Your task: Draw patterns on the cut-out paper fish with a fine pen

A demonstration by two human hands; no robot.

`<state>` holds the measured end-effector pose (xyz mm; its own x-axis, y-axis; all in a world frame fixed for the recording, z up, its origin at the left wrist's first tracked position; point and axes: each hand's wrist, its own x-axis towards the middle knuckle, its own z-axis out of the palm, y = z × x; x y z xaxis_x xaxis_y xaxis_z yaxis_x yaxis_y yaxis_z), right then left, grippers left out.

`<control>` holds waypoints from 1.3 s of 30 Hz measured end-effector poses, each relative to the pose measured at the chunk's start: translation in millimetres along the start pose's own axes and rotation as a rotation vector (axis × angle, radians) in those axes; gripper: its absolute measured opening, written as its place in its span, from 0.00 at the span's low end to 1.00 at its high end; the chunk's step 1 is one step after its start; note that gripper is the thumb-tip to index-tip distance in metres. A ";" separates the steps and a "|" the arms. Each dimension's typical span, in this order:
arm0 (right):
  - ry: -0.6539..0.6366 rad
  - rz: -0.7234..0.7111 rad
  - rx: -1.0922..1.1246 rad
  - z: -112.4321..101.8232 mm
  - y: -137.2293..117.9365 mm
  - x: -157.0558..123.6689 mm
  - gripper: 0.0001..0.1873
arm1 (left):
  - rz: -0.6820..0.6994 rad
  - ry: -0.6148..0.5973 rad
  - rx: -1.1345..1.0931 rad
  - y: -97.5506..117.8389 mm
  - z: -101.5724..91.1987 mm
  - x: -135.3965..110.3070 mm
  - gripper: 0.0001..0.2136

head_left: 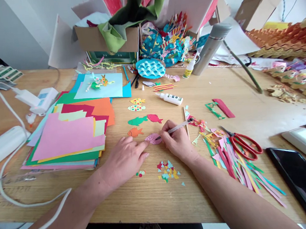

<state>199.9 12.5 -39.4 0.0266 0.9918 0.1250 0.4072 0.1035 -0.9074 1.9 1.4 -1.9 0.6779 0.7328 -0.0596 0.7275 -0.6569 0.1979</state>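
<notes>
A small pink paper fish [152,139] lies on the wooden table [150,195] in front of me. My left hand [124,157] rests flat beside it, a fingertip pressing its left edge. My right hand [176,141] is closed round a thin white pen [175,128] whose dark tip touches the fish. Above lie an orange fish [135,132], a green fish [137,121], a red fish [155,118] and two spotted yellowish fish [137,105]. Tiny coloured paper triangles [168,169] sit just below my hands.
A stack of coloured paper sheets [68,138] lies left. Red-handled scissors [243,143] rest on paper scraps [237,164] right. A glue bottle [171,98], a cardboard box [107,42] and paper crafts are behind. A dark tablet [302,182] lies at the right; a white cable [20,201] at the left.
</notes>
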 end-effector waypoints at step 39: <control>0.006 0.050 0.054 -5.0 -2.3 0.5 0.06 | -0.001 0.060 -0.002 -4.4 -0.4 0.4 0.10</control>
<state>203.5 12.4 -35.2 0.0508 0.9954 0.0815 0.3558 0.0582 -0.9328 -1.1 4.7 -2.4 0.6697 0.7426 -0.0012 0.7278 -0.6560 0.2000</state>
